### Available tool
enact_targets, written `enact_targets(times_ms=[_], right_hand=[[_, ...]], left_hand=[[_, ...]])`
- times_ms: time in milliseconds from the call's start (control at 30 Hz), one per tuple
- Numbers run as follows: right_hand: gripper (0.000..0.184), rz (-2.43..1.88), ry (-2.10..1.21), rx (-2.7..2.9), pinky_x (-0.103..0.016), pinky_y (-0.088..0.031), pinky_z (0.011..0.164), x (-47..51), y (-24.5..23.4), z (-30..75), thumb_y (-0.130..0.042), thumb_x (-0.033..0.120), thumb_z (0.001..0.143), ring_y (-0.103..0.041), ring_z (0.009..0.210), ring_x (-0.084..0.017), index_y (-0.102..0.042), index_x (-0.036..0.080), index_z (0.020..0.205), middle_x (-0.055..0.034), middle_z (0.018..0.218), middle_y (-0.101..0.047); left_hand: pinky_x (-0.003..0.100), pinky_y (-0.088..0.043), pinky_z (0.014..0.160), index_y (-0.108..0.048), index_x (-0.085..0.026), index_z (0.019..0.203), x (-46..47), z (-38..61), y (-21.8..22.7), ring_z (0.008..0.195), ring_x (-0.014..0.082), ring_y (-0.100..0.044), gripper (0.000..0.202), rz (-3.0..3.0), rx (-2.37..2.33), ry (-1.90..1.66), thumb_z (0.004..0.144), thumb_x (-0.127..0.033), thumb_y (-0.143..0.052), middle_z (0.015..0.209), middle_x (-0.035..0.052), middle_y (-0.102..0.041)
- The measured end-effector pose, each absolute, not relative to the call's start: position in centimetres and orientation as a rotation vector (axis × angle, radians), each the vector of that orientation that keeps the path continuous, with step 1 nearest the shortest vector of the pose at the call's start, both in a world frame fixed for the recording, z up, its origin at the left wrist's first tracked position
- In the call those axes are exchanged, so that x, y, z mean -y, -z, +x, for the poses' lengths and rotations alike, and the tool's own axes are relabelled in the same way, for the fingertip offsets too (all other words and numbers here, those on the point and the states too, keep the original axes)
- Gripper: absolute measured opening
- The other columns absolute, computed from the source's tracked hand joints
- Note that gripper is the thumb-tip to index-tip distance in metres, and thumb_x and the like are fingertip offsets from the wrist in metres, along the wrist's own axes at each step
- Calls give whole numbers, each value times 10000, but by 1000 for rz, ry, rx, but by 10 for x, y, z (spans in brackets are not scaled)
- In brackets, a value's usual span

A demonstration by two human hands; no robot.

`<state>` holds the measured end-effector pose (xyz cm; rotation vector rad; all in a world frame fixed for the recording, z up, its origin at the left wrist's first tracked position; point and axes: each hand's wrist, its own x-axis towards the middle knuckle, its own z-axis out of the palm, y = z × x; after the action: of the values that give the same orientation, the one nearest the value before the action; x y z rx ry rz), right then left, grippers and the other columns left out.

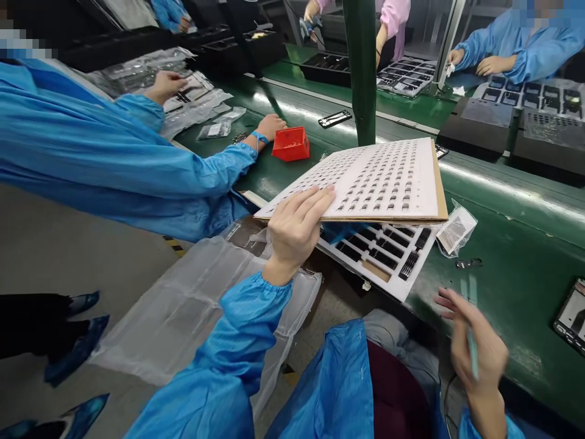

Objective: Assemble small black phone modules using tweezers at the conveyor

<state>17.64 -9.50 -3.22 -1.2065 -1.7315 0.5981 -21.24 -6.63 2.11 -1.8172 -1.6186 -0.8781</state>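
Observation:
My left hand [295,228] is closed on the near edge of a white foam sheet [365,177] backed with brown cardboard. Rows of small dark parts sit in this sheet, which tilts above a white foam tray [397,283]. Black slotted parts fill several compartments of the tray, and the raised sheet hides its far side. Over the bench's front edge, my right hand [479,344] holds slim teal tweezers [472,341], blurred by motion. Just beyond their tips lies a small dark part [468,263], near a clear bag [456,230] with a pale item inside.
A co-worker's blue sleeves [183,171] reach in from the left, one hand beside a red bin [291,145]. A green post [359,73] rises from the green bench [516,244]. A phone frame [571,317] lies at right. Clear plastic sheeting [183,305] hangs at left.

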Motion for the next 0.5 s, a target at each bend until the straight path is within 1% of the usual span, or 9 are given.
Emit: enact_targets(times_ms=[67, 133, 167, 233, 267, 333, 400, 467, 500], right_hand=[[313, -1045, -716, 1973, -430, -715, 912, 71, 23, 146, -567, 316, 1120, -865, 1019, -279, -798, 283, 1329, -88, 1247, -863], [344, -1005, -721, 1989, -438, -673, 986, 35, 16, 112, -522, 299, 1120, -826, 1188, -302, -765, 275, 1362, -98, 1335, -836], [338, -1004, -725, 1974, -450, -654, 1003, 15, 13, 96, -519, 309, 1113, -813, 1206, -313, -755, 260, 1350, -109, 1332, -831], [297, -1075, -729, 1889, -482, -620, 1014, -27, 12, 68, -559, 344, 1077, -802, 1160, -343, -755, 231, 1269, -129, 1262, -837], [296, -1099, -728, 1863, -496, -608, 1021, -48, 13, 56, -577, 357, 1063, -796, 1143, -352, -743, 212, 1261, -142, 1236, -837], [321, -1128, -725, 1819, -506, -592, 1043, -85, 16, 38, -647, 369, 1022, -779, 1154, -358, -719, 174, 1266, -172, 1270, -821], [394, -1138, -750, 1785, -488, -585, 1065, -115, 20, 24, -717, 408, 995, -762, 1173, -344, -704, 147, 1289, -175, 1300, -811], [484, -1119, -794, 1768, -438, -590, 1066, -135, 22, 13, -653, 495, 1050, -754, 1177, -308, -704, 94, 1316, -147, 1311, -787], [492, -1099, -817, 1760, -429, -604, 1057, -142, 21, 8, -636, 510, 1080, -752, 1173, -287, -704, 93, 1333, -129, 1326, -769]], left_hand=[[438, -584, 1174, -783, -200, 1409, 66, -212, -24, 1381, 261, -759, 475, -1813, 1646, 910, 1146, -161, -389, 1404, 103, -819], [433, -586, 1161, -784, -200, 1397, 67, -212, -27, 1365, 267, -768, 456, -1809, 1668, 940, 1158, -194, -396, 1398, 106, -822], [425, -592, 1141, -786, -200, 1387, 67, -213, -28, 1350, 269, -776, 444, -1798, 1676, 948, 1165, -211, -402, 1390, 106, -826], [406, -603, 1094, -786, -199, 1374, 68, -214, -30, 1314, 270, -794, 420, -1764, 1672, 958, 1173, -228, -418, 1375, 104, -834], [397, -606, 1078, -783, -197, 1374, 68, -215, -32, 1300, 269, -800, 405, -1750, 1655, 967, 1173, -225, -433, 1371, 106, -835], [387, -605, 1076, -773, -198, 1388, 68, -216, -33, 1282, 269, -808, 376, -1735, 1608, 997, 1167, -202, -469, 1370, 107, -837], [385, -603, 1090, -758, -207, 1415, 68, -217, -35, 1276, 270, -810, 366, -1742, 1571, 1024, 1158, -182, -499, 1375, 102, -835], [388, -603, 1107, -738, -231, 1456, 67, -218, -36, 1276, 269, -810, 386, -1754, 1551, 1045, 1151, -166, -510, 1388, 89, -831], [388, -603, 1114, -726, -245, 1479, 67, -218, -36, 1276, 267, -810, 403, -1758, 1539, 1052, 1147, -158, -515, 1394, 82, -829]])
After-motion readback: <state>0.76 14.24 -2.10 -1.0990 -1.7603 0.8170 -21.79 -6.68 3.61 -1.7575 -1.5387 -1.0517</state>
